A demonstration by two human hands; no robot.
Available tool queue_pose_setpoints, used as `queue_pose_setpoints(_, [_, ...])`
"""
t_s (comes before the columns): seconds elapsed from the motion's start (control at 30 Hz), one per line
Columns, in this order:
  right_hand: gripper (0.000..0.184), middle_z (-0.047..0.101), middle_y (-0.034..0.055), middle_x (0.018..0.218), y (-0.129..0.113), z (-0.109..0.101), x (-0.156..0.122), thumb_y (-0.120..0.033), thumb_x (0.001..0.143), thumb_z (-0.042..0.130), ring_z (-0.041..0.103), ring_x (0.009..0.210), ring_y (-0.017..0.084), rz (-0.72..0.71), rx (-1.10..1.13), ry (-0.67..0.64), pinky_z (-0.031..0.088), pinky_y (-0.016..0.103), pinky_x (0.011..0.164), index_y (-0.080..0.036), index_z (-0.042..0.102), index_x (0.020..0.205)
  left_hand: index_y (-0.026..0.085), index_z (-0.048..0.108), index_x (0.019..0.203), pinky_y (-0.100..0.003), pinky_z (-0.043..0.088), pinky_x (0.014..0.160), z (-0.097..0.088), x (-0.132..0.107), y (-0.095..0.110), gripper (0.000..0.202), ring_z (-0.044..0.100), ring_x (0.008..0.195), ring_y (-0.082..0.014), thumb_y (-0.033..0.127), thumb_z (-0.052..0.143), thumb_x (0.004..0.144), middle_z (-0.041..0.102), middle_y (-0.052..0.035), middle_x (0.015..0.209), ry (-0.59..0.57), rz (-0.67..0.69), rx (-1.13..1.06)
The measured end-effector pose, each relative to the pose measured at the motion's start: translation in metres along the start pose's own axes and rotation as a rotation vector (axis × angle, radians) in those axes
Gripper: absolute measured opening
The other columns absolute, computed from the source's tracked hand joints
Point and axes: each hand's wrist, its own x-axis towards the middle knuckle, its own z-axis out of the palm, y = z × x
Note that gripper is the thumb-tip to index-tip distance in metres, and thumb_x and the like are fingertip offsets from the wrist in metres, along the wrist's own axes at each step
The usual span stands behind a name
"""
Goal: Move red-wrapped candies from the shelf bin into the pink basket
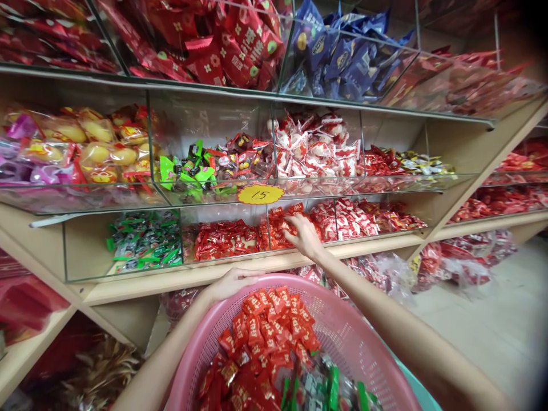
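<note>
My right hand (305,235) reaches into a low glass compartment, over orange-red wrapped candies (278,225). Its thumb and fingers are apart, and I see no candy between them. At the far rim of a pink perforated plastic basket (342,302) lies my left hand (235,283), fingers stretched out flat along the wooden shelf edge. Whether its palm presses on the rim is hard to tell. Inside the basket are a heap of orange-red candies (268,325), darker red ones at the near left, and green-and-clear wrapped candies (327,382) at the near right.
Glass-fronted shelves hold green candies (145,240), red candies (226,238), white-and-red candies (317,145) and blue packets (346,57). A yellow price tag (260,194) reads 15. Bags of candy (462,262) sit on the floor to the right. A teal rim (415,382) shows beneath the basket.
</note>
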Motion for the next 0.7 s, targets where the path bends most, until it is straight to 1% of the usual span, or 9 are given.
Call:
queue_pose_setpoints(0.13, [0.035, 0.052, 0.0076, 0.104, -0.015, -0.023, -0.032, -0.025, 0.083, 0.044, 0.051, 0.094, 0.019, -0.081, 0.136, 0.019, 0.038, 0.030, 0.081, -0.019, 0.048, 0.117, 0.016, 0.058, 0.113, -0.034, 0.030, 0.104, 0.000, 0.001, 0.003, 0.044, 0.048, 0.115, -0.0208, 0.039, 0.055, 0.076, 0.052, -0.0069, 0.123, -0.003, 0.009, 0.005])
queue_pose_setpoints(0.2, [0.034, 0.051, 0.0078, 0.106, -0.024, -0.032, -0.049, -0.023, 0.083, 0.044, 0.050, 0.095, 0.019, -0.117, 0.153, -0.008, 0.038, 0.031, 0.082, -0.020, 0.047, 0.116, 0.016, 0.057, 0.114, -0.035, 0.031, 0.103, 0.001, 0.002, 0.002, 0.044, 0.048, 0.115, -0.0211, 0.038, 0.055, 0.076, 0.052, -0.0070, 0.123, -0.008, 0.023, -0.007])
queue_pose_setpoints(0.27, [0.032, 0.051, 0.0081, 0.106, -0.032, -0.036, -0.065, -0.021, 0.083, 0.044, 0.048, 0.098, 0.020, -0.163, 0.140, -0.069, 0.037, 0.032, 0.082, -0.020, 0.047, 0.115, 0.016, 0.057, 0.114, -0.035, 0.031, 0.103, 0.001, 0.003, 0.001, 0.044, 0.048, 0.115, -0.0212, 0.038, 0.055, 0.076, 0.053, -0.0066, 0.123, -0.019, 0.043, -0.020])
queue_pose_setpoints(0.37, [0.029, 0.052, 0.0083, 0.104, -0.042, -0.033, -0.086, -0.021, 0.083, 0.046, 0.047, 0.098, 0.020, -0.228, 0.093, -0.202, 0.036, 0.034, 0.082, -0.019, 0.048, 0.112, 0.016, 0.055, 0.116, -0.035, 0.030, 0.104, 0.002, 0.003, -0.001, 0.044, 0.047, 0.116, -0.0205, 0.037, 0.053, 0.077, 0.052, -0.0062, 0.123, -0.032, 0.070, -0.026])
queue_pose_setpoints(0.43, [0.027, 0.054, 0.0082, 0.101, -0.046, -0.027, -0.096, -0.021, 0.082, 0.047, 0.048, 0.096, 0.020, -0.235, 0.068, -0.291, 0.035, 0.034, 0.081, -0.019, 0.050, 0.109, 0.016, 0.055, 0.116, -0.035, 0.030, 0.104, 0.002, 0.004, -0.002, 0.044, 0.047, 0.116, -0.0200, 0.036, 0.053, 0.078, 0.052, -0.0063, 0.123, -0.027, 0.070, -0.019])
queue_pose_setpoints(0.53, [0.029, 0.055, 0.0083, 0.102, -0.051, -0.017, -0.103, -0.022, 0.081, 0.049, 0.048, 0.096, 0.020, -0.180, 0.082, -0.374, 0.035, 0.034, 0.080, -0.019, 0.050, 0.109, 0.015, 0.056, 0.114, -0.034, 0.030, 0.104, 0.002, 0.004, -0.003, 0.042, 0.048, 0.115, -0.0195, 0.035, 0.054, 0.077, 0.053, -0.0060, 0.122, -0.014, 0.069, -0.004])
queue_pose_setpoints(0.63, [0.037, 0.055, 0.0084, 0.105, -0.059, -0.009, -0.104, -0.023, 0.078, 0.052, 0.048, 0.098, 0.021, -0.083, 0.108, -0.405, 0.035, 0.034, 0.080, -0.019, 0.047, 0.114, 0.017, 0.056, 0.115, -0.034, 0.031, 0.104, 0.003, 0.004, -0.004, 0.042, 0.047, 0.116, -0.0195, 0.034, 0.054, 0.077, 0.052, -0.0049, 0.123, -0.028, 0.085, -0.020])
queue_pose_setpoints(0.7, [0.039, 0.057, 0.0088, 0.102, -0.066, -0.005, -0.103, -0.024, 0.076, 0.053, 0.050, 0.094, 0.021, -0.010, 0.092, -0.429, 0.035, 0.033, 0.078, -0.018, 0.046, 0.114, 0.016, 0.056, 0.115, -0.034, 0.031, 0.104, 0.003, 0.004, -0.004, 0.042, 0.047, 0.116, -0.0196, 0.034, 0.054, 0.077, 0.053, -0.0050, 0.123, -0.030, 0.085, -0.034])
